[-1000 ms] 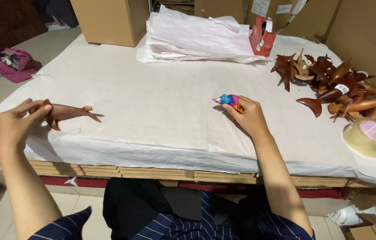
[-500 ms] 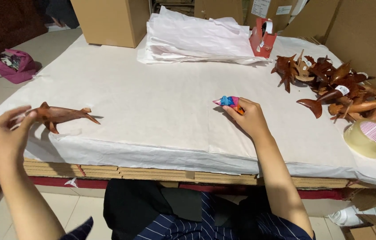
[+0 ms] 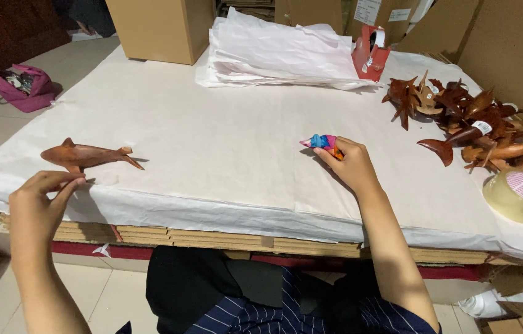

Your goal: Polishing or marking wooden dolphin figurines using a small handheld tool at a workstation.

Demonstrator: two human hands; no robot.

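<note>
White paper covers the wide surface in a packing room walled with cardboard boxes. A stack of folded white paper sheets lies at the far edge, a red tape dispenser just beside it. To my right sits a heap of dark wooden fish carvings, with a roll of clear tape near the front edge. A single wooden shark carving lies flat at the left of the surface, apart from my left hand, whose grip is loose and empty, fingers pinched toward the thumb just below it. My right hand has its grip closed around a small multicoloured object, resting mid-surface.
</note>
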